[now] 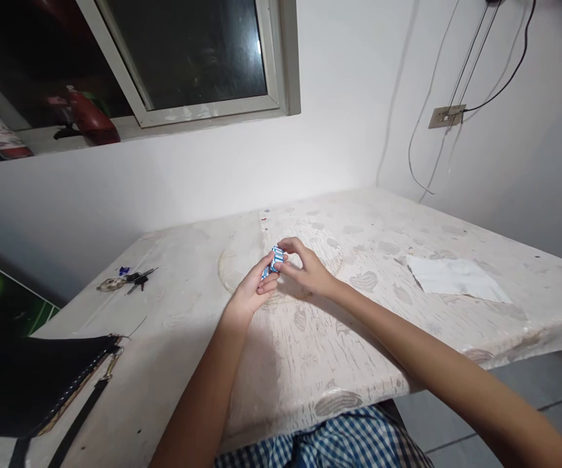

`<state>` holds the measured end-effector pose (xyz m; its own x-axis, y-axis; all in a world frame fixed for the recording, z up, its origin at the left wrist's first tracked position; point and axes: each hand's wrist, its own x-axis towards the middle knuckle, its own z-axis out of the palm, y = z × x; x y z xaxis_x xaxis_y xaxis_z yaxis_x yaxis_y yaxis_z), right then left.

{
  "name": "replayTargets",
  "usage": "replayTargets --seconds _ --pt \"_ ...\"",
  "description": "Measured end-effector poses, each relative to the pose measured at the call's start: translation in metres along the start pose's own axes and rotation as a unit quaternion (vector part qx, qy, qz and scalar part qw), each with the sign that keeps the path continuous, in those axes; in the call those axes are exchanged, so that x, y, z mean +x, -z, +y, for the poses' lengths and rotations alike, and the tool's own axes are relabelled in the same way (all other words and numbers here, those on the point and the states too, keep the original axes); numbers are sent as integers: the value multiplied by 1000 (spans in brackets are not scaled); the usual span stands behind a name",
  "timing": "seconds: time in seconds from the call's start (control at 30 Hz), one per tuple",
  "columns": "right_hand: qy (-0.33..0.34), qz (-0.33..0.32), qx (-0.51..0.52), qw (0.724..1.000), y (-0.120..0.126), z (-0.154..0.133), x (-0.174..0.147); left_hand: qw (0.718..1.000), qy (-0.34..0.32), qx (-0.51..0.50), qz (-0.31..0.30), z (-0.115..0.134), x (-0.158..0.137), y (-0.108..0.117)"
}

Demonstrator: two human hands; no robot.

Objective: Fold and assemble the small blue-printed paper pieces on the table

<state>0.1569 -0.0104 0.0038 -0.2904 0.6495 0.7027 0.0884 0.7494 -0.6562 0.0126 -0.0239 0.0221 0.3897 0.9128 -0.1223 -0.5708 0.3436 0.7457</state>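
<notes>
Over the middle of the table, my two hands meet around small blue-and-white cards [278, 258], which look like a little stack with a patterned or printed face. My left hand [254, 286] is closed around their lower left part, its thumb along the near side and its fingers curled beneath. From the right, my right hand [310, 268] pinches the cards between thumb and fingers, at their top and right edges. The fingers hide part of the cards, so I cannot tell how many there are.
A patterned plastic cloth [310, 364] covers the table. Keys [137, 279] lie at the left, and a black bag [37, 383] with a strap sits at the near left. White paper [456, 278] lies at the right. A socket [447, 116] with cables is on the wall.
</notes>
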Motion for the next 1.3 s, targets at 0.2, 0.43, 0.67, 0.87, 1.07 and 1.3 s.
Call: replayTargets --seconds 0.2,0.43,0.67,0.87,1.07,1.3 --pt "19 -10 -33 999 1 -1 1 1000 13 -3 20 -1 1 -2" --pt "-21 -23 -11 999 2 -1 1 999 4 6 37 -3 3 0" --pt "-30 -57 -12 998 2 -2 -1 999 -10 12 37 -3 5 0" --pt "2 -58 -25 998 1 2 -2 1000 0 -1 22 -3 4 -2" --pt "-2 -61 -32 998 0 5 -1 999 4 15 29 -4 4 -2" --pt "-21 -67 -26 997 1 1 0 999 -3 27 40 -4 7 -2"
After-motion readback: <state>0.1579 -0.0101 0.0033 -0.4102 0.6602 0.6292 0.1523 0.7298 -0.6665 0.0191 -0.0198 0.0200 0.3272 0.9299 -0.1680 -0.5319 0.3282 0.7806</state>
